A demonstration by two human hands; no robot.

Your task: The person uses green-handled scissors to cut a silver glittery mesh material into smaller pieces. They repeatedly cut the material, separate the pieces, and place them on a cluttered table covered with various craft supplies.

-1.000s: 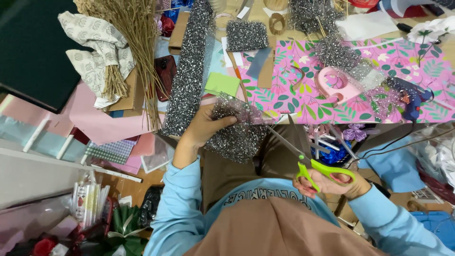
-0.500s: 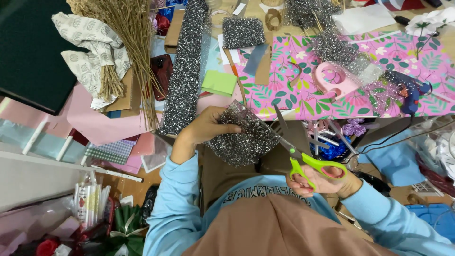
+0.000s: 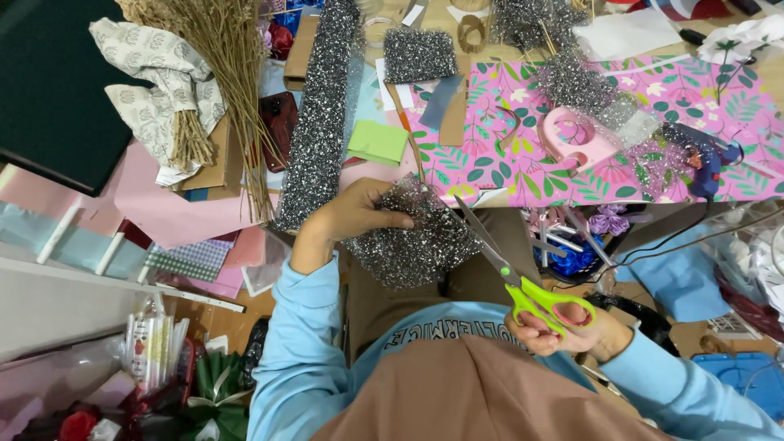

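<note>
Right hand [image 3: 567, 331] gripping green-handled scissors [image 3: 523, 282] with blades parted near the lap, left hand [image 3: 347, 220] pinching a piece of silver glitter mesh [image 3: 412, 241] just beside the blades, pink floral paper [image 3: 523, 163] on the table beyond, long glitter strip [image 3: 318, 122] further left

Your left hand [image 3: 355, 216] pinches a rough, sparkly silver glitter-mesh sheet [image 3: 412, 245], coarse and glinting, while your right hand [image 3: 572, 331] holds scissors [image 3: 523, 282] with smooth, dull-grey metal blades and glossy lime-green plastic handles. On the surface lie a smooth, matt pink floral paper sheet [image 3: 506, 167], a glossy pink plastic tape dispenser [image 3: 576, 139] and a bundle of dry, rough straw-coloured stems [image 3: 233, 82].
</note>
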